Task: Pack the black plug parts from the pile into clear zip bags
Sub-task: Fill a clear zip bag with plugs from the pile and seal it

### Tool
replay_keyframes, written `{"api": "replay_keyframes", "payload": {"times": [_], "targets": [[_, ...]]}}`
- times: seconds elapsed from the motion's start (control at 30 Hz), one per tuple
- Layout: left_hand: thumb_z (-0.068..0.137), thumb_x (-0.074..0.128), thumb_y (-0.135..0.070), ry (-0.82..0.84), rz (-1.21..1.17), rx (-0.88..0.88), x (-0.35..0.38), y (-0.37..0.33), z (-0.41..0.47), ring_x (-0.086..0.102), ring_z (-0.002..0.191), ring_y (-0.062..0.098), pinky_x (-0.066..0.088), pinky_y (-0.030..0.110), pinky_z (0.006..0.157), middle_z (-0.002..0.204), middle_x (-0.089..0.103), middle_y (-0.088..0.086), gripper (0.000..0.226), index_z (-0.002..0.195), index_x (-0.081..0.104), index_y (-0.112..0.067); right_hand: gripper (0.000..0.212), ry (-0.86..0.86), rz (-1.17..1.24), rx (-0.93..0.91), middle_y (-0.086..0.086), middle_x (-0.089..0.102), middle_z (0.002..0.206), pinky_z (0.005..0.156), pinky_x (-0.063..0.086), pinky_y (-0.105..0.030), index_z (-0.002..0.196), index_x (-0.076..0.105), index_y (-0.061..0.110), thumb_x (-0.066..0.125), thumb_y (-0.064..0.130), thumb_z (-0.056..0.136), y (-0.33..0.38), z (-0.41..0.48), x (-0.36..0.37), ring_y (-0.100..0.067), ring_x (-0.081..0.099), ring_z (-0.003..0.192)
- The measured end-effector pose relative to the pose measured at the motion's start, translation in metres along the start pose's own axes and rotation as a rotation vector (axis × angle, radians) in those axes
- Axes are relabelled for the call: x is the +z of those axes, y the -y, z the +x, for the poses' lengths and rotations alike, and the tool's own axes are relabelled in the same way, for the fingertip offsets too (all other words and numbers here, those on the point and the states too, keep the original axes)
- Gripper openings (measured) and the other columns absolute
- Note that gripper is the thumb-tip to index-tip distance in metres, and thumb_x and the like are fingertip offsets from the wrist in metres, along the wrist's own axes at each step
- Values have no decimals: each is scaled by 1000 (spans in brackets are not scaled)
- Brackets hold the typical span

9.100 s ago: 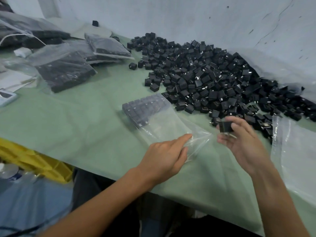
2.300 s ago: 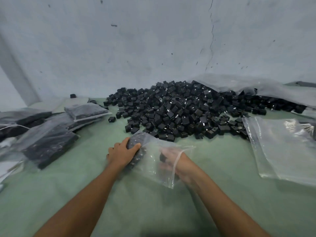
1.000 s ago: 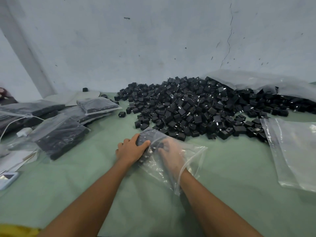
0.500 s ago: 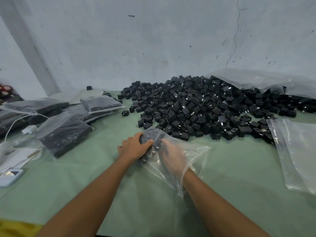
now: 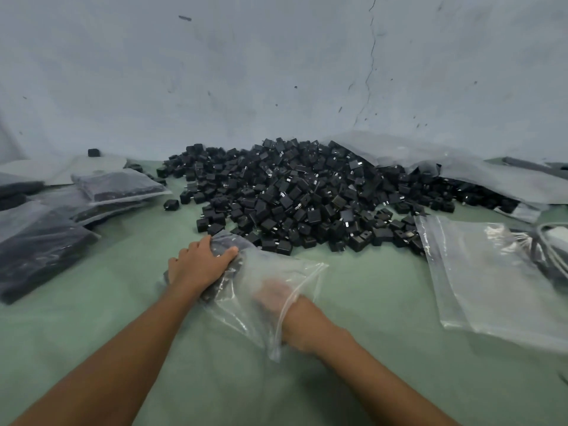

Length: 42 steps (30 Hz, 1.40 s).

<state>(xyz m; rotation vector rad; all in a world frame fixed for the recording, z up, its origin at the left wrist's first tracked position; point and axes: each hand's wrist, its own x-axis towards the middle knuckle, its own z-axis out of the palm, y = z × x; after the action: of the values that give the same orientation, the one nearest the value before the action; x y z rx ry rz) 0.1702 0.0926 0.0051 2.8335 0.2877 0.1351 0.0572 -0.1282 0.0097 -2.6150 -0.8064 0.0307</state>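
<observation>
The left hand (image 5: 199, 265) lies over the far, closed end of a clear zip bag (image 5: 285, 275) that rests on the green table cover (image 5: 368, 305) just on the near side of the pile (image 5: 307, 204). Its fingers curve down over the bag's far left edge and its thumb presses along the top, so that it grips through the plastic the plug parts (image 5: 229, 273) already packed in that end. The right hand (image 5: 272, 298) is thrust into the bag's open mouth up to the wrist, with the zip rim crossing the wrist. Seen through the film it is only a pale blur, and whether its fingers are spread or closed on anything cannot be told. The pile of loose black parts spreads across the far middle of the table against the grey wall (image 5: 276, 72), its nearest pieces just beyond the left fingertips. One stray part (image 5: 171, 205) lies apart to the pile's left. At the far right a large crumpled plastic sheet (image 5: 461, 173) covers the pile's edge, and nearer on the right lie flat empty bags (image 5: 491, 281), well apart from both hands. At the left sit filled bags (image 5: 40, 250), dark with parts, some overlapping one another
</observation>
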Motion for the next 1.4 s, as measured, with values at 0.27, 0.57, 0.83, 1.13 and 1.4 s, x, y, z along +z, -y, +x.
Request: {"api": "replay_keyframes", "payload": {"times": [0.27, 0.57, 0.83, 1.13, 1.4], "targets": [[86, 31, -86, -2, 32, -3, 0, -3, -2, 47, 135, 35, 34, 51, 111, 151, 49, 10, 92, 154, 34, -24, 27, -697, -84, 500, -3, 60, 110, 79, 45, -32, 120, 64, 17, 53, 12, 95, -122, -41, -49, -22, 56, 98], [87, 30, -84, -11, 17, 12, 0, -2, -3, 46, 136, 32, 33, 49, 111, 153, 47, 7, 91, 156, 31, -25, 27, -554, 123, 765, -6, 48, 120, 83, 43, -33, 110, 53, 22, 70, 30, 90, -183, 22, -53, -23, 54, 94], [87, 29, -85, -13, 42, 13, 2, -1, -2, 48, 134, 32, 35, 49, 109, 150, 49, 9, 90, 153, 36, -24, 31, -771, 497, 732, 8, 65, 101, 77, 45, -32, 112, 58, 32, 60, 38, 82, -127, -25, -51, -13, 61, 92], [87, 30, -83, 13, 6, 0, 0, -2, -5, 44, 137, 33, 31, 50, 111, 153, 45, 9, 91, 156, 31, -24, 14, -464, 861, 529, 6, 70, 79, 56, 46, -18, 84, 66, 28, 70, 32, 71, -23, -70, 0, -6, 61, 61], [88, 29, -83, 2, 13, 12, 1, -1, -3, 45, 136, 32, 31, 50, 110, 153, 46, 9, 89, 155, 32, -24, 5, -207, 1078, 473, -1, 70, 87, 66, 54, -24, 92, 71, 10, 69, 9, 87, -5, 31, 5, -15, 69, 78]]}}
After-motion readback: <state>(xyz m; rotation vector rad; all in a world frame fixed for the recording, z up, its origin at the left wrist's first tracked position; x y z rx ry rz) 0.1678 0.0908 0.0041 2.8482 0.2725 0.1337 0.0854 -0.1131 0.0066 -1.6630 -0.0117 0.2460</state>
